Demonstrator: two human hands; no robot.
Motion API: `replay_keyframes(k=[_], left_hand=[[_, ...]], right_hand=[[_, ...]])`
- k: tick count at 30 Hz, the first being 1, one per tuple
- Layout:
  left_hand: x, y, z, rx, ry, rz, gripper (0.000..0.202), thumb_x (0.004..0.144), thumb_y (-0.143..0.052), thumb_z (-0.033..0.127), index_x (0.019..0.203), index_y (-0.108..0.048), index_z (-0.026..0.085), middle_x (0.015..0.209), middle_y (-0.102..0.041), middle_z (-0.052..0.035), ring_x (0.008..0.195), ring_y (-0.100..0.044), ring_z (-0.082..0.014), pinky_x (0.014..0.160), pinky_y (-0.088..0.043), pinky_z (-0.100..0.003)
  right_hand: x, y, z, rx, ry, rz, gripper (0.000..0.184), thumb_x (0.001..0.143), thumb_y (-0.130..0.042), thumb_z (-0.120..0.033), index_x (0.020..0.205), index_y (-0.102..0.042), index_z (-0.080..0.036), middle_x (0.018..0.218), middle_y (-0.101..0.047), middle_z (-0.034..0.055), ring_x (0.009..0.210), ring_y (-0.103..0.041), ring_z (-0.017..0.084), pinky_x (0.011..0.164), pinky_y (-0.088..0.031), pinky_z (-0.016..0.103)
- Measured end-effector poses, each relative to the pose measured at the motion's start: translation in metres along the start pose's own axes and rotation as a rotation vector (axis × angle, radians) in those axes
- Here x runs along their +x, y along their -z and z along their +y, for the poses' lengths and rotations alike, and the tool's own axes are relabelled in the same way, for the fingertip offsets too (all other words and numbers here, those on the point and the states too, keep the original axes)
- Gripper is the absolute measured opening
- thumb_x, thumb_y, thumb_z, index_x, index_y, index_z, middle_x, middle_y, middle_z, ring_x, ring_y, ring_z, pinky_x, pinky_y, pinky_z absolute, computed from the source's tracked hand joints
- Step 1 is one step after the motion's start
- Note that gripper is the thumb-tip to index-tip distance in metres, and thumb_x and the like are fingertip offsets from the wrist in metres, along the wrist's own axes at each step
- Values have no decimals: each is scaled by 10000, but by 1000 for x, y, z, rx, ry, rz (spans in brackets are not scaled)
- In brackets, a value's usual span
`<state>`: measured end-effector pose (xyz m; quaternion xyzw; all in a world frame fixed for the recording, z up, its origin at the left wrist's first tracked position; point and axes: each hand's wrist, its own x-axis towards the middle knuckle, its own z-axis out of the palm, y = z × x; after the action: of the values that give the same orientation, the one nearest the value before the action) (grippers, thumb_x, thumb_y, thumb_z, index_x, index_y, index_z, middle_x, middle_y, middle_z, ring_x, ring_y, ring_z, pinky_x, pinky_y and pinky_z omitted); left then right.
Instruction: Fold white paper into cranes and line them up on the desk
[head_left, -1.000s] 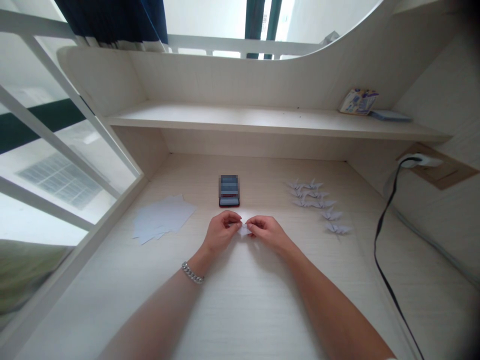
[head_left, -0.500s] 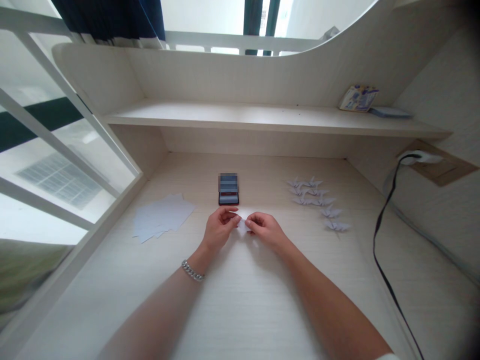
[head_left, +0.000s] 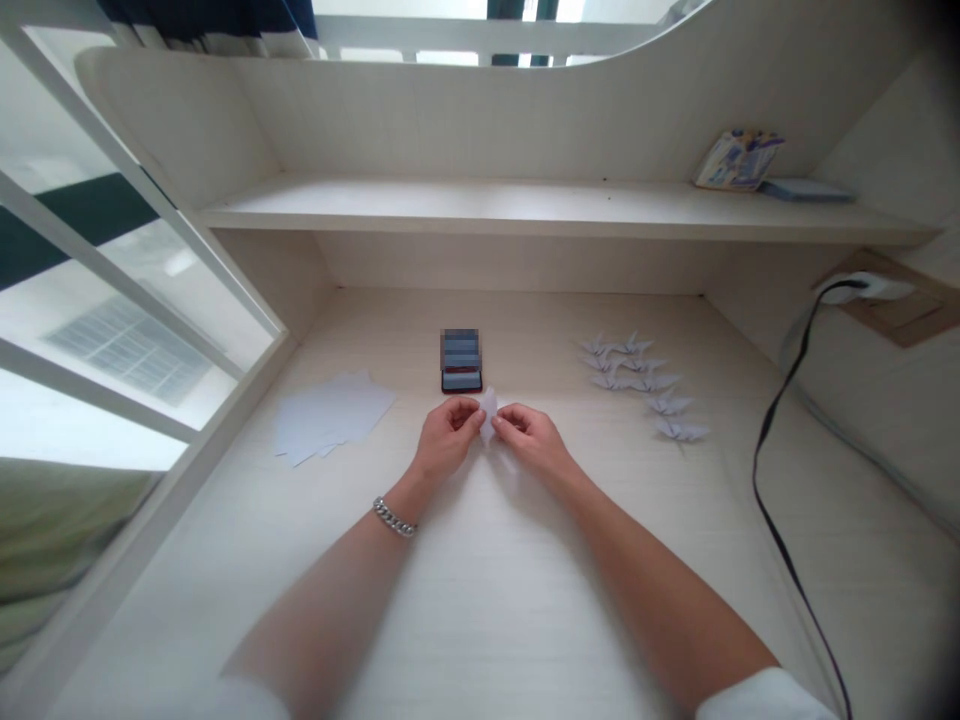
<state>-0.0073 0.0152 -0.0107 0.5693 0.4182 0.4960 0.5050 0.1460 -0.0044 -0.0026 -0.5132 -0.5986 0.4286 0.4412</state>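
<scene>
Between my two hands is a small piece of folded white paper (head_left: 489, 412), standing as a narrow pointed shape. My left hand (head_left: 451, 432) pinches its left side with thumb and forefinger; a silver chain bracelet (head_left: 394, 517) circles that wrist. From the other side, my right hand (head_left: 529, 436) pinches the same paper between thumb and fingers. Several white folded paper cranes (head_left: 634, 382) stand in a group on the desk to the right. A loose stack of white paper sheets (head_left: 334, 415) lies to the left.
Just beyond my hands a phone-like device (head_left: 461, 361) rests on the desk (head_left: 480, 600). A shelf (head_left: 480, 205) runs across the back, with a small printed box (head_left: 739, 160) on its right. A black cable (head_left: 765, 450) hangs from the wall socket (head_left: 892, 295) along the right side.
The folded paper has turned to a more upright, pointed shape and shows more above my fingertips. Both hands still pinch it. The camera view has tilted down slightly.
</scene>
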Motion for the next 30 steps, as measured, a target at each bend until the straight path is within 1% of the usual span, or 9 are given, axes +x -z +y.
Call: replay_keyframes(k=[3, 6, 11, 13, 17, 20, 22, 27, 30], left_hand=[[-1, -1, 2, 31, -25, -20, 213, 727, -634, 326, 822, -637, 135, 772, -644, -41, 685, -583, -127, 634, -455, -240], [-3, -2, 7, 65, -24, -22, 235, 725, -635, 344, 823, -651, 131, 787, -653, -50, 706, -590, -136, 646, -461, -244], [-6, -3, 12, -62, 6, -133, 333, 661, -708, 301, 921, -613, 117, 802, -659, -58, 720, -611, -144, 675, -485, -264], [-6, -3, 11, -106, 12, -123, 327, 653, -719, 278, 911, -605, 112, 783, -658, -56, 704, -614, -142, 661, -490, -264], [-5, -1, 7, -151, 35, -57, 299, 652, -722, 268, 883, -608, 117, 742, -660, -45, 672, -619, -139, 637, -505, -266], [-5, 0, 7, -124, 42, -67, 282, 653, -720, 281, 861, -628, 116, 732, -668, -49, 647, -618, -135, 625, -507, -262], [-5, 0, 8, -102, 41, -75, 280, 660, -712, 293, 863, -640, 115, 750, -674, -57, 645, -618, -135, 626, -510, -264], [-5, 0, 9, -96, 69, -87, 296, 694, -681, 300, 916, -641, 109, 838, -680, -86, 722, -628, -157, 666, -530, -291], [-5, 0, 6, -97, 59, -47, 326, 691, -685, 291, 961, -622, 120, 797, -673, -67, 703, -630, -154, 669, -537, -308]], right_hand=[[1, 0, 0, 120, 1, 14, 245, 706, -626, -347, 848, -605, -148, 815, -648, 55, 728, -589, 160, 661, -466, 273], [2, -1, -1, 251, -32, 24, 273, 658, -668, -339, 840, -594, -149, 758, -643, 40, 665, -588, 151, 614, -473, 276], [3, -3, -2, 399, -38, 61, 258, 638, -683, -293, 831, -580, -157, 730, -646, 21, 655, -599, 138, 647, -488, 282], [3, -2, -2, 435, -63, 47, 279, 627, -690, -280, 853, -576, -160, 721, -650, 15, 638, -602, 134, 619, -488, 267], [3, 1, -5, 425, -137, 0, 347, 584, -719, -257, 889, -587, -156, 646, -643, -1, 570, -588, 125, 537, -466, 235], [2, 3, -7, 410, -151, -14, 363, 571, -734, -267, 891, -600, -161, 617, -640, -5, 558, -592, 130, 535, -469, 242], [2, 3, -7, 400, -148, -20, 366, 572, -737, -290, 890, -608, -165, 655, -652, 9, 590, -607, 147, 539, -477, 254], [4, 3, -2, 318, -97, 80, 303, 597, -718, -311, 844, -634, -156, 724, -650, 22, 565, -579, 121, 538, -468, 251], [4, 3, -1, 282, -62, 95, 305, 627, -692, -307, 888, -642, -158, 723, -650, 21, 560, -573, 115, 537, -465, 243]])
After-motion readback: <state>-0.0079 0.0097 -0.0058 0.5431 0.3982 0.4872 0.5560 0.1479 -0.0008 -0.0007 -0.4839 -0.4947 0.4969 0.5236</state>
